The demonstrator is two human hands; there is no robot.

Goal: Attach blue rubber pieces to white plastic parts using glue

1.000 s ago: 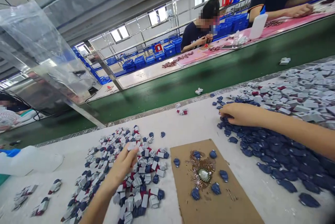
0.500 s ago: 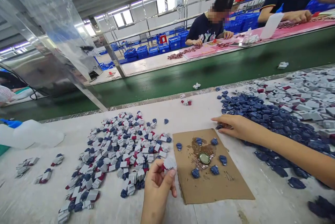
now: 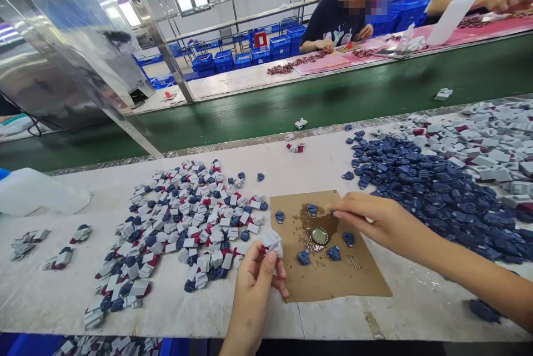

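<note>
Now five blue pieces (image 3: 303, 257), one cardboard sheet (image 3: 366, 281)

No legible text or labels anywhere.

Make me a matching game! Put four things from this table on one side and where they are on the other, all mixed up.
1. small grey piece
2. bottle cap
3. pile of dark blue pieces
4. white plastic bottle

a. far left of the table
b. middle of the cardboard sheet
c. held in the left hand
d. right of the cardboard sheet

Pairs: 1-c, 2-b, 3-d, 4-a
</note>
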